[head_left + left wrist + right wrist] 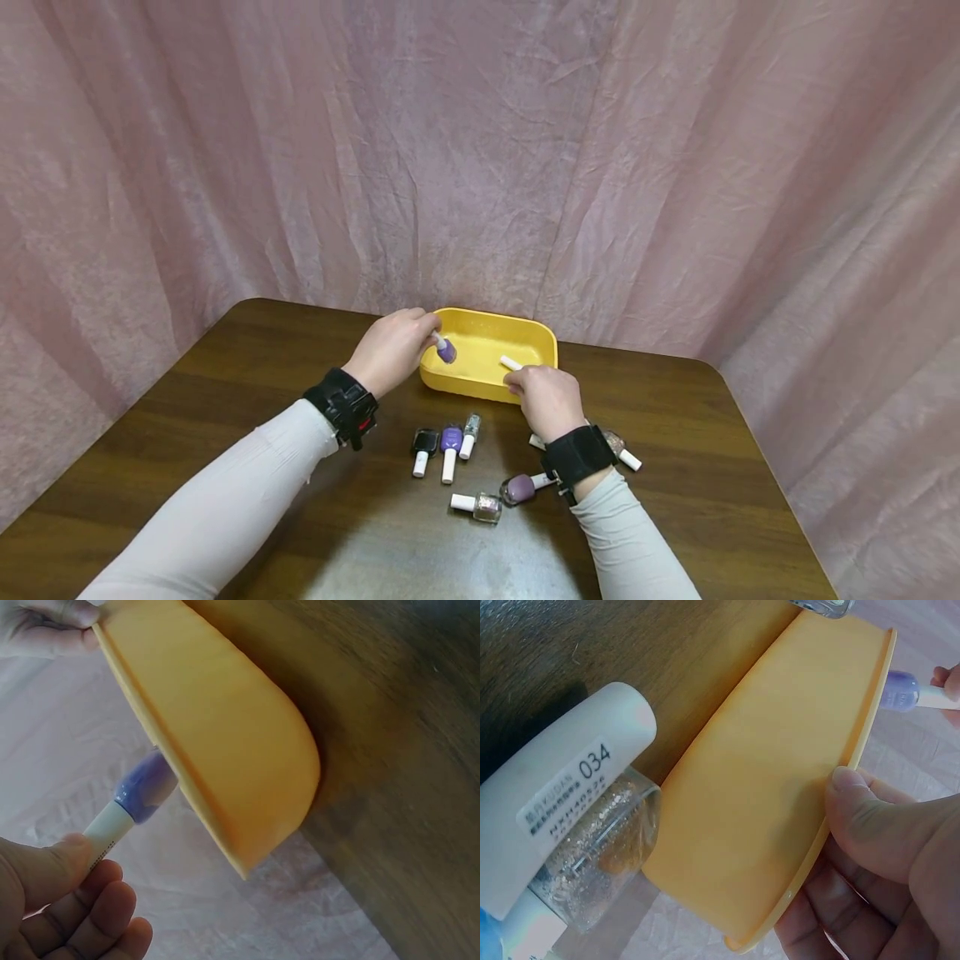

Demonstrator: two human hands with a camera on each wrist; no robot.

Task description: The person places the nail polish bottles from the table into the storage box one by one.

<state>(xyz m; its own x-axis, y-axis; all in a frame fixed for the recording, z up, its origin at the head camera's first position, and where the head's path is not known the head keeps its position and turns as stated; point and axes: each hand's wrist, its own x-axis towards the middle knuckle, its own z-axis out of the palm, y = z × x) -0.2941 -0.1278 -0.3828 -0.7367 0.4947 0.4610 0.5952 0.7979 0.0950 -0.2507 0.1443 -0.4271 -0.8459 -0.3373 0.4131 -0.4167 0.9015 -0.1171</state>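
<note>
Two-handed, pinching one purple bottle (pixel 447 351) by its cap (pixel 109 832) in fingers of the left hand (pixel 393 346), partly inside one yellow tray (pixel 465 383); clamping fingers of the right hand (pixel 552 400) round its rim (pixel 885 664); counting at least seven bottles (pixel 452 439) on the desk (pixel 637 375), one other cap (pixel 511 363) inside.

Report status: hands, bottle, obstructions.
Left hand pinches white cap of purple nail polish bottle at yellow rectangular plastic tray. Right hand grips tray rim. No obstruction visible.
</note>
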